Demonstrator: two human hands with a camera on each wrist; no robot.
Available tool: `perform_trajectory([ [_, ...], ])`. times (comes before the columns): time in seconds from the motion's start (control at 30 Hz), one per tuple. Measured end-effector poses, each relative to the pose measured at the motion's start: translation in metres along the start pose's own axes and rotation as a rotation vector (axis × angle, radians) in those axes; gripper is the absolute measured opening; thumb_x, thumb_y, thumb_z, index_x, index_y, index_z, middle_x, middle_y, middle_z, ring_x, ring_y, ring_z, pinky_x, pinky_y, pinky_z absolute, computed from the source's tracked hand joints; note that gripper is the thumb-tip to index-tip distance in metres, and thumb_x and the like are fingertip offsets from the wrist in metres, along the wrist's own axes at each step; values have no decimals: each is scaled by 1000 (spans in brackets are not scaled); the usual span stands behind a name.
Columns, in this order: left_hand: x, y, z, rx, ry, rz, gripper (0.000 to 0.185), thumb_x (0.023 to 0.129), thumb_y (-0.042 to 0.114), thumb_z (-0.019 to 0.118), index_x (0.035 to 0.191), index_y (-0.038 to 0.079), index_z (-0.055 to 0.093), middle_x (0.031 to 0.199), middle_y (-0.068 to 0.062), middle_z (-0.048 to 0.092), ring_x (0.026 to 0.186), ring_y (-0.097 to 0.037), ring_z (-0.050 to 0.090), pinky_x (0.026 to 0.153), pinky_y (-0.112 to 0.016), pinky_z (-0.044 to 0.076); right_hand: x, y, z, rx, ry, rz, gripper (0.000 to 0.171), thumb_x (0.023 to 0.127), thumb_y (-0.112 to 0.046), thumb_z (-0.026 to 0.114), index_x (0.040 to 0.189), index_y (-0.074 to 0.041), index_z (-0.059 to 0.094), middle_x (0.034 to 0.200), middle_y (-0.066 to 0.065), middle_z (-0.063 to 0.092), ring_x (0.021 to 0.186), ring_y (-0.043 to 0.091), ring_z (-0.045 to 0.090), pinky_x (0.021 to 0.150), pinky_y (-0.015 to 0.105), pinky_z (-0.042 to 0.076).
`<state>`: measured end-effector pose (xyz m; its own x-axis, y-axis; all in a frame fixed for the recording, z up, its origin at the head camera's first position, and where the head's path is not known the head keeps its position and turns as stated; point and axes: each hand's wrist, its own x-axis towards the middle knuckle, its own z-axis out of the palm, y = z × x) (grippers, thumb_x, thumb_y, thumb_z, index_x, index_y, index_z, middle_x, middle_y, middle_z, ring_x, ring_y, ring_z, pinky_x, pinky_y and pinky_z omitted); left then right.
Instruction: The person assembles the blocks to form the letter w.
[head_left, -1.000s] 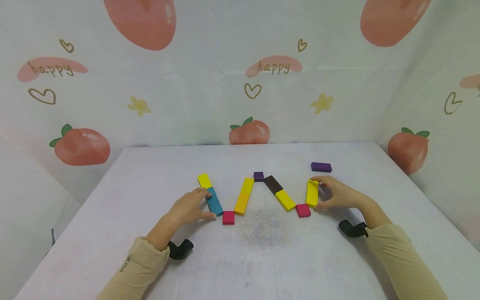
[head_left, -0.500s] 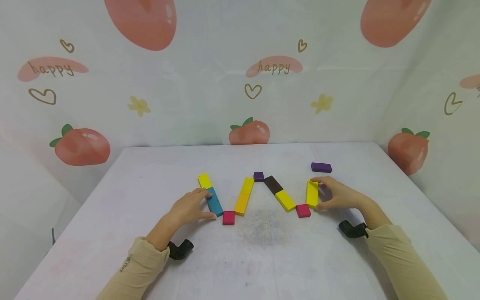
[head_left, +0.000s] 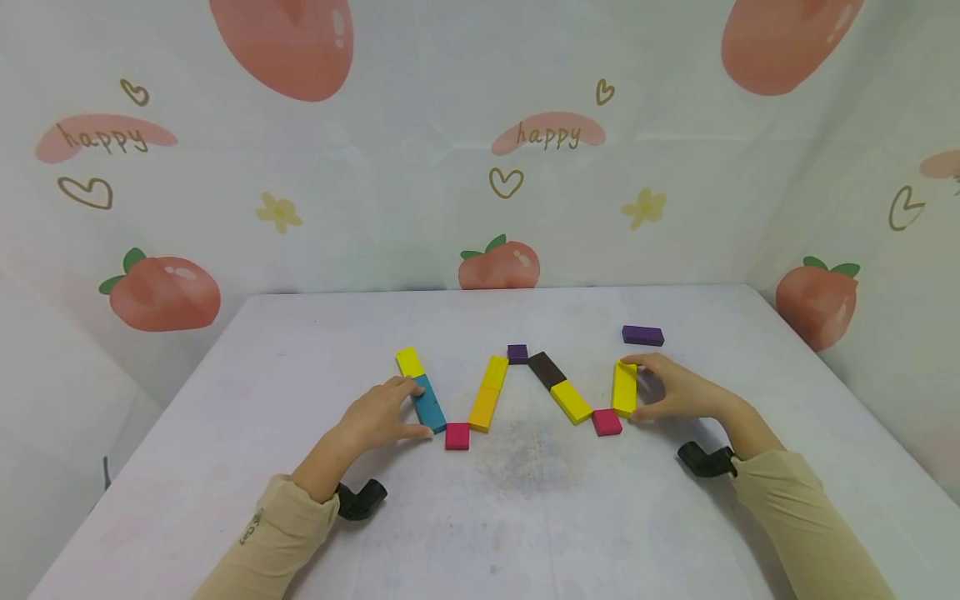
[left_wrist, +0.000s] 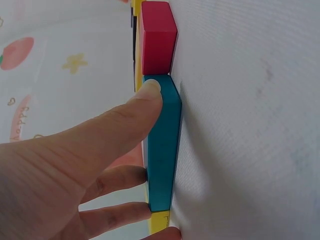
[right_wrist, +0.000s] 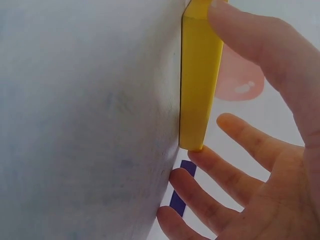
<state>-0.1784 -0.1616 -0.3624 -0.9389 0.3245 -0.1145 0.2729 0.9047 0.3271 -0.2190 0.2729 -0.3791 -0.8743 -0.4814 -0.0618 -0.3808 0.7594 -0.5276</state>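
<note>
Coloured blocks lie flat in a zigzag on the white table [head_left: 525, 517]. My left hand [head_left: 417, 407] lies against the left side of the teal block [head_left: 430, 404], thumb near its front end by a red block [head_left: 457, 436]. In the left wrist view the thumb [left_wrist: 145, 102] and two straight fingers touch the teal block [left_wrist: 162, 150] below the red block [left_wrist: 157, 37]. My right hand [head_left: 645, 389] pinches the rightmost yellow block [head_left: 624, 387] end to end, index at the far end, thumb near the second red block [head_left: 606, 422]. The right wrist view shows that yellow block [right_wrist: 197, 80] between thumb and fingertip.
The zigzag also holds a yellow block [head_left: 408, 361], a long yellow-orange piece [head_left: 489, 392], a small purple block [head_left: 517, 352], a brown block [head_left: 546, 368] and another yellow block [head_left: 572, 401]. A loose purple block [head_left: 642, 335] lies behind my right hand. Printed cloth walls enclose the table.
</note>
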Motion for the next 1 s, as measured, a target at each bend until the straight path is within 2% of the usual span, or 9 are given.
perform_trajectory([
  [0.43,0,0,1,-5,5,6,63,77,34,75,125,2,54,136,-21,48,121,-37,49,101,-50,44,-1,-1,0,3,3,5,80,73,-29,78,135,3,39,136,27,41,117,41,43,102,62,35],
  [0.6,0,0,1,-1,6,6,62,77,35,75,125,2,54,136,-21,49,120,-37,50,101,-50,44,0,-1,-5,16,14,50,76,78,-33,73,137,0,37,138,27,39,117,43,45,97,62,40],
  [0.77,0,1,0,4,7,3,62,77,35,75,125,2,54,136,-21,49,120,-38,50,100,-50,44,4,0,-14,31,69,115,63,86,-31,66,135,0,40,132,26,46,114,42,49,95,59,44],
  [1.0,0,0,1,1,2,0,62,76,35,75,125,3,54,136,-20,49,119,-37,51,99,-50,45,10,1,-24,40,191,213,49,91,-28,58,127,4,47,121,29,54,108,43,54,93,54,48],
])
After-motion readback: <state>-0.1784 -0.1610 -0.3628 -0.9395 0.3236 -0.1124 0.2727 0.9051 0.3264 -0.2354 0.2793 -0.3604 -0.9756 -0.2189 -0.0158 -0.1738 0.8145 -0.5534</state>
